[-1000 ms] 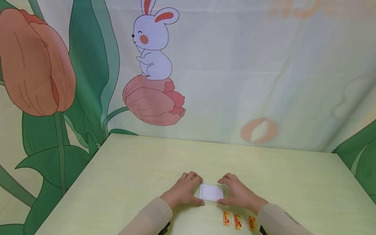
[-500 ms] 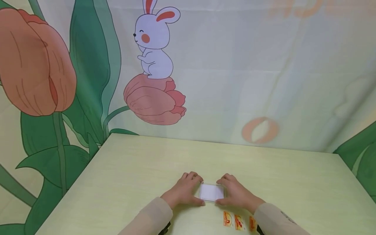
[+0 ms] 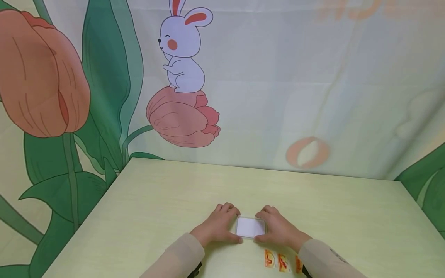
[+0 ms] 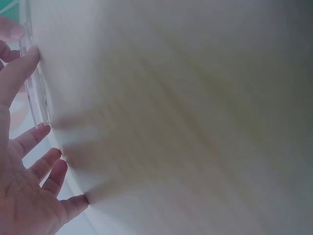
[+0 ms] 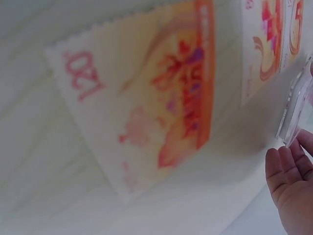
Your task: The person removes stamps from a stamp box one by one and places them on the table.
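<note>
A small clear plastic case (image 3: 246, 227) with a white inside lies flat on the table between both hands. My left hand (image 3: 217, 224) holds its left end, thumb at the near edge and a fingertip at the far corner. From the other side, my right hand (image 3: 279, 230) grips the right end the same way. In the left wrist view the thin clear edge of the case (image 4: 38, 95) runs between thumb and finger, while the other fingertips touch the table. The right wrist view shows fingertips right at the case's end (image 5: 295, 107).
Three orange-and-red postage stamps with toothed edges lie near me: a left stamp (image 3: 269, 258), a middle stamp (image 3: 283, 263) and a right stamp (image 3: 298, 265) partly hidden by the right sleeve. Behind the table (image 3: 156, 193) hangs a printed cloth (image 3: 260, 85) with a rabbit and tulips.
My right hand has slid slightly left along the case, and a seam now shows across its white face, with a darker strip on the right. The left hand has stayed put.
</note>
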Demonstrator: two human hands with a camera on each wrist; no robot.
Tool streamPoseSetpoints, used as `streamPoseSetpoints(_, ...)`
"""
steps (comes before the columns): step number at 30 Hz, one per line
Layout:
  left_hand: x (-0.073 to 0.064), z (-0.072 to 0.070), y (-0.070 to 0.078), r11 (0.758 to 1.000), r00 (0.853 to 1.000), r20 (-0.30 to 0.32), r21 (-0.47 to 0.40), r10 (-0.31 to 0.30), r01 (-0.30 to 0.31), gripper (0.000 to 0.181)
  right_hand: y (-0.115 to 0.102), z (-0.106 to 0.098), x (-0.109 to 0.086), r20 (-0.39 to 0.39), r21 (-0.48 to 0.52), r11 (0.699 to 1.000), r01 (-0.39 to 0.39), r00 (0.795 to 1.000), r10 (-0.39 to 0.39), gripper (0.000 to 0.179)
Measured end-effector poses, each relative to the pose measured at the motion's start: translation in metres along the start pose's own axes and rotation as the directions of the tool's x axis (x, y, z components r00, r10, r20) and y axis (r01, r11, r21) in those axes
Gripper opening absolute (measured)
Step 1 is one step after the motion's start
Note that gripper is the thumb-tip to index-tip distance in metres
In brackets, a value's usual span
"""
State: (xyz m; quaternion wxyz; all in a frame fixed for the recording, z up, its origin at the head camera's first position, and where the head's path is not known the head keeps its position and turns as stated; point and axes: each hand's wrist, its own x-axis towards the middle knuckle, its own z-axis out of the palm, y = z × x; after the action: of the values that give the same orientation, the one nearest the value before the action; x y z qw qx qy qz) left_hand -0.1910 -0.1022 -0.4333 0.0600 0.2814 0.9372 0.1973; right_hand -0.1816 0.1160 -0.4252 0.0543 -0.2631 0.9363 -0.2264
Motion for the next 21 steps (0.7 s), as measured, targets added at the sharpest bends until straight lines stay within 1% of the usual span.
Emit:
streamPoseSetpoints(4,-0.0001,-0.0003,-0.0007,1.000,1.000,0.008,-0.006,0.002,-0.002,0.066,-0.0024,0.0000,0.0008,0.013,0.012,1.000,-0.012,1.000,0.012,0.058)
streamPoseSetpoints(9,0.0013,0.0004,-0.0008,1.000,1.000,0.006,0.016,0.012,-0.012,0.063,-0.0011,0.0010,0.0015,0.018,0.006,0.999,-0.035,0.999,0.035,0.058)
streamPoseSetpoints(15,0.0018,-0.0008,0.0016,1.000,1.000,0.014,0.002,0.010,-0.010,0.061,0.0006,0.0007,0.0024,0.031,-0.006,0.999,-0.034,0.999,0.034,0.058)
streamPoseSetpoints(21,0.0019,-0.0012,0.0032,1.000,1.000,0.025,-0.002,-0.005,0.005,0.059,-0.0001,-0.0012,0.0035,0.040,-0.014,1.000,-0.014,0.999,0.014,0.057)
